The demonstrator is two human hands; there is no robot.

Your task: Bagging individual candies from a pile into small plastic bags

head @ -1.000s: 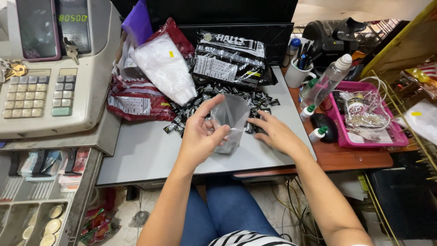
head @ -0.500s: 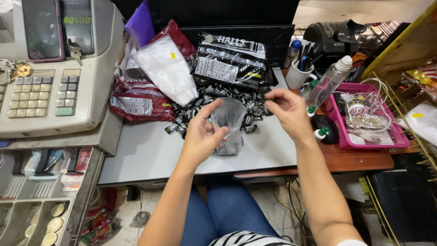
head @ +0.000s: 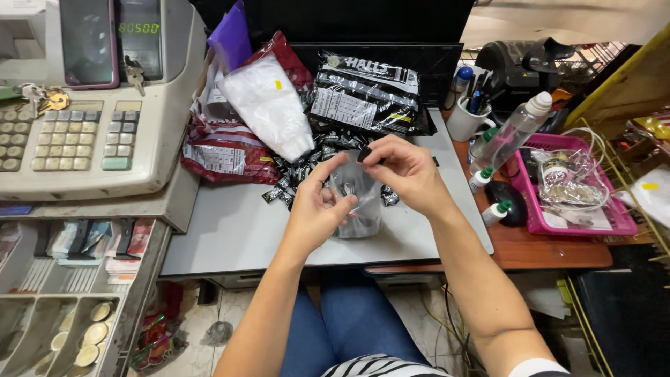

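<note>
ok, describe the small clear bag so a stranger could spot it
Start at the grey desk right of the cash register. At its middle, the left hand holds the small clear bag upright. Unlike the printed candy bags behind, it is see-through and unprinted.

Pretty bright, even light from overhead, only soft shadows under the hands point(head: 363, 188) on the grey tabletop point(head: 237, 230). Some glare on the shiny candy bags point(head: 366, 98). Sharp mostly, wide-angle bending at the edges.

A single head-worn camera looks steeply down from close above at the grey desk point(head: 230, 230) and the person's lap.
</note>
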